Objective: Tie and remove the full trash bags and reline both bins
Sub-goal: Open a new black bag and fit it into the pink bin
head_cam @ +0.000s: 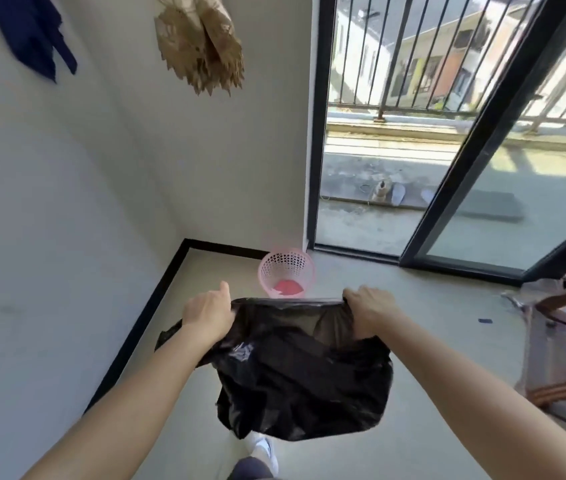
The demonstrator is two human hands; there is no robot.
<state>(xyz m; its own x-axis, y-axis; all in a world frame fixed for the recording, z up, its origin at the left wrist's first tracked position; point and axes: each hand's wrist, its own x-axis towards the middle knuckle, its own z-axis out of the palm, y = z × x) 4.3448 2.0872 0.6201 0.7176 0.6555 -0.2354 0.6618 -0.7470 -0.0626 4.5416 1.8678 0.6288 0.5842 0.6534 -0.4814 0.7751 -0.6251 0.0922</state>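
**Head view: black bag stretched open between both hands, pink bin ahead**

Head camera looks down over my two bare arms toward a corner of the room. My left hand (209,311) is clenched on the left side of the black trash bag (304,372) at its mouth, thumb raised; my right hand (369,311) is fisted on the right side of the same rim. Between them the rim is pulled taut — a nearly straight edge running left to right across the frame, so the bag's mouth faces up and away from me. The body of the bag hangs down from that edge in loose, crumpled folds, held in the air above the pale floor (430,323); its long axis at the opening is horizontal, hand to hand.

Just beyond the rim, on the floor by the wall and near the sliding glass door (503,150), stands the pink perforated bin (286,271), upright, with something red lying inside it. It has no liner that I can see. A white shoe (262,448) shows below the bag.
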